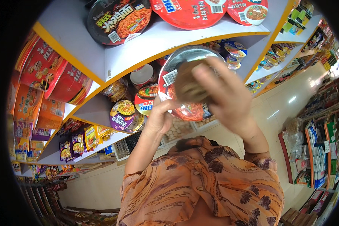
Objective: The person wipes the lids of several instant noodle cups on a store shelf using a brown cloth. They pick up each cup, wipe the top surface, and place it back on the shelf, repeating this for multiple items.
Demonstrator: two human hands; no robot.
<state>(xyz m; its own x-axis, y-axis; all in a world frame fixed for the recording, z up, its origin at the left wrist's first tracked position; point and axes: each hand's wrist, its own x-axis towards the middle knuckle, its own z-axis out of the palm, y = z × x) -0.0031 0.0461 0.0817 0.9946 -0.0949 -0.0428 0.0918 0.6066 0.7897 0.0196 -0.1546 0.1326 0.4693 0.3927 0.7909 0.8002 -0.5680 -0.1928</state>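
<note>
My left hand (161, 115) grips the near left rim of a large round instant noodle bowl (168, 69), with the thumb over its lid. The lid is black and red, with a barcode and a noodle picture, and faces up at me. Over the lid, my right hand (228, 94) is blurred by motion. Its fingers are on a soft-looking brown thing (188, 80), seemingly a cloth, which covers the middle of the lid. The bowl is held just in front of a shelf edge (141, 68).
Bowls with a black lid (120, 21) and a red lid (189, 14) stand on the upper shelf. Below are a purple noodle tub (124, 114) and hanging noodle packets (77, 144). Crates of eggs (178, 130) sit low behind my arms. Another stocked rack (317, 154) stands right.
</note>
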